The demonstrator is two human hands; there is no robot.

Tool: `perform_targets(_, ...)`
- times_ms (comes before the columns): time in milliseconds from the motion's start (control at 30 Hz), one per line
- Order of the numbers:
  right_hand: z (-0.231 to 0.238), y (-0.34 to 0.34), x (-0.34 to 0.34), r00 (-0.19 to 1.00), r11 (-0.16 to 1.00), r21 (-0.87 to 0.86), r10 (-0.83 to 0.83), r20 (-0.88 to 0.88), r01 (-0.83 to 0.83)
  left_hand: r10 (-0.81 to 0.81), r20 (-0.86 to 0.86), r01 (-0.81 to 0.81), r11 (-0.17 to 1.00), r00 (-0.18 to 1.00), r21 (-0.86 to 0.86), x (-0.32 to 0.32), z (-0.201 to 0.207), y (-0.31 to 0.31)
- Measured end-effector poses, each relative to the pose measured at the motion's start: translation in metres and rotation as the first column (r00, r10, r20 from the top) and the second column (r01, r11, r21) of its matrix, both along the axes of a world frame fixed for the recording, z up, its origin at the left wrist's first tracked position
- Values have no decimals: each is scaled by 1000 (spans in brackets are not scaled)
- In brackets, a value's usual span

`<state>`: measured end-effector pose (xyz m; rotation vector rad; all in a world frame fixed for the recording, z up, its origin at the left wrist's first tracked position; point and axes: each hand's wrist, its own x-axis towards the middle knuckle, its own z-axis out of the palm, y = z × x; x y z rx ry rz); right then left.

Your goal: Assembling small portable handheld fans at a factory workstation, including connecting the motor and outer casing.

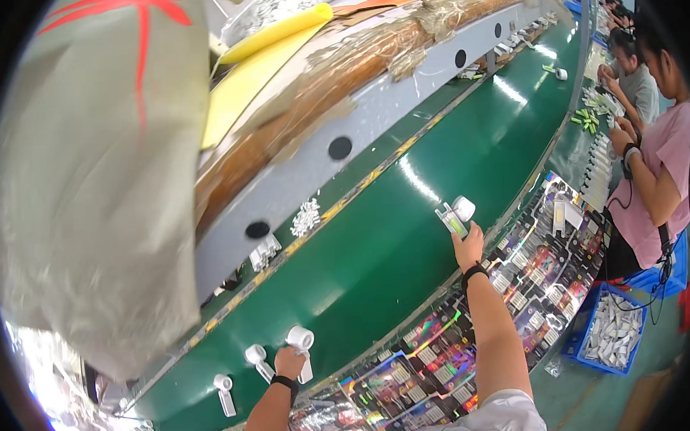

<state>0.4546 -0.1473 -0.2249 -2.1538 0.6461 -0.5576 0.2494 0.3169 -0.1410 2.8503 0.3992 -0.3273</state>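
Note:
My left hand (290, 363) is closed on a white round-headed device (299, 338) at the belt's near left. The device's pale handle shows beside the hand. Two similar devices lie to its left: a closer one (256, 354) and a farther one (224, 393). Reaching out to the right, my right hand (468, 247) pinches the near end of another round-headed device (450, 219). Its handle shows a bright green piece inside, and its round white head (463, 208) points away from me. The fingertips of both hands are partly hidden.
A green conveyor belt (370, 253) crosses the view. Shiny printed sheets (443, 350) cover the near bench, with white parts (560, 214) on them. Small white pieces (306, 219) sit beyond the belt. Co-workers (658, 163) work at right, near a blue crate (612, 331). A grey bag (105, 187) hangs at left.

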Motion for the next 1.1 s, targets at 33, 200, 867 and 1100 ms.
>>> perform_targets(33,-3,-1,8,994,997,-41,-76,-78,73,-14,4,14,1000,1000,2,9,-8,3)
perform_targets(200,2,-2,13,969,992,-89,68,-239,-91,293,20,-294,954,956,64,18,-36,14)
perform_targets(867,184,183,-357,409,350,318,901,142,-881,490,-349,-68,-502,799,-862,-164,108,-134)
perform_targets(1100,214,211,-408,233,216,109,955,185,-970,524,-205,93,-486,827,-869,-231,135,-111)
